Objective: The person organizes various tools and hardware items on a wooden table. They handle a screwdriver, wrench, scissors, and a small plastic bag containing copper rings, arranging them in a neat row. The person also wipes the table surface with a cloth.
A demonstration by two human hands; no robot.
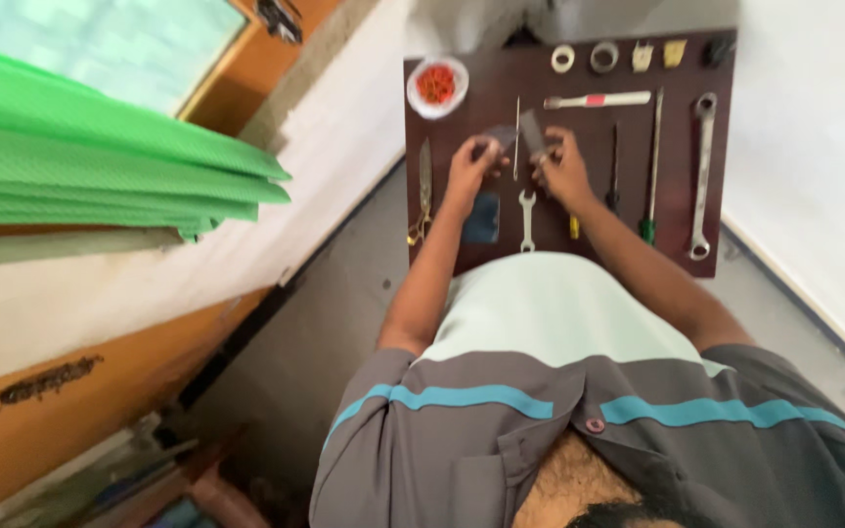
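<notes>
Grey shirt (579, 430) nearest my lens; beyond, my left hand (468, 168) and right hand (561, 166) pinch a dark sheet (518, 135) over the tool board (501, 83). Keeping it taut seems wise.

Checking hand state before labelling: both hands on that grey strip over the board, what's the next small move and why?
Probably lower the grey strip onto a bare patch of the dark board. Left hand and right hand each pinch an end above the laid-out tools; what the strip is stays blurred.
</notes>
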